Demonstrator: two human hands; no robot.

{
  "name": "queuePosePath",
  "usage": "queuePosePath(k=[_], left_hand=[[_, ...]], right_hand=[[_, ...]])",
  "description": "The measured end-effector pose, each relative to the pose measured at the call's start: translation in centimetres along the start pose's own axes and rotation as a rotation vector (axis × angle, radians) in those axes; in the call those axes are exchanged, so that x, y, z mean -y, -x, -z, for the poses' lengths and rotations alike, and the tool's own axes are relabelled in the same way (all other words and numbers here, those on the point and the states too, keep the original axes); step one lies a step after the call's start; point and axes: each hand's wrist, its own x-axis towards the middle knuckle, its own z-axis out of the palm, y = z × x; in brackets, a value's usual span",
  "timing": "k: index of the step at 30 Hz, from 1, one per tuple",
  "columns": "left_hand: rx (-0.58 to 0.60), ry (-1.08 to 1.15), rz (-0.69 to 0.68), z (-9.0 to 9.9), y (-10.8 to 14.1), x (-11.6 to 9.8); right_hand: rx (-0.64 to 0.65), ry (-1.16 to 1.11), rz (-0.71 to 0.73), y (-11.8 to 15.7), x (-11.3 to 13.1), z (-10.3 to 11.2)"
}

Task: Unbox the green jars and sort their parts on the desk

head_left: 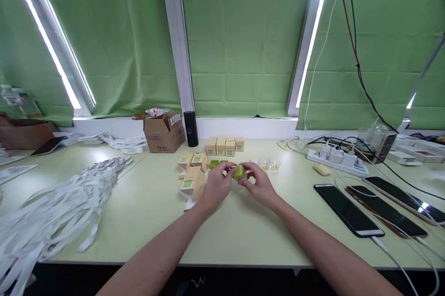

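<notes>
Between the fingertips of both hands is a small, rounded green piece (239,172), held just above the table; a clear edge shows at its lower right. My left hand (218,185) pinches it from the left, and my right hand (260,186) grips the other side. Behind my left hand lie more green pieces (214,164), partly hidden. Several open tan cartons (197,179) with green squares on them stand to the left of that hand. Clear plastic cups (274,164) with small yellow spots sit beyond my right hand.
Small closed tan boxes (220,147) stand farther back. A cardboard box (163,134) and a black cylinder (191,129) are at the back left. White straps (79,198) spread across the left. At right lie phones (349,210) with cables and a power strip (339,164).
</notes>
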Motion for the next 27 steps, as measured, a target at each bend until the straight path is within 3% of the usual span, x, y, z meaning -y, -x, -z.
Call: queuePosePath(k=[4,9,12,16,20,23,27], left_hand=[[-0.066,0.048,0.015,0.1,-0.2,0.0],[-0.247,0.263,0.161,0.5,-1.3,0.7],[-0.311,0.383,0.253,0.6,-1.9,1.4],[-0.294,0.442,0.345,0.5,-2.0,1.9],[-0.266,0.439,0.35,0.3,-1.8,2.0],[-0.259,0.426,0.356,0.2,-1.7,1.9],[-0.254,0.418,0.368,0.3,-1.7,1.9]], right_hand=[[-0.038,0.024,-0.002,0.0,-0.6,0.2],[-0.076,0.015,-0.029,0.0,-0.9,0.8],[-0.129,0.061,0.056,0.1,-0.3,1.0],[-0.178,0.16,0.189,0.3,0.6,1.2],[-0.208,0.192,0.244,0.4,1.0,1.5],[-0.239,0.126,0.2,0.1,1.2,1.7],[-0.229,0.021,0.034,-1.1,1.2,3.3]])
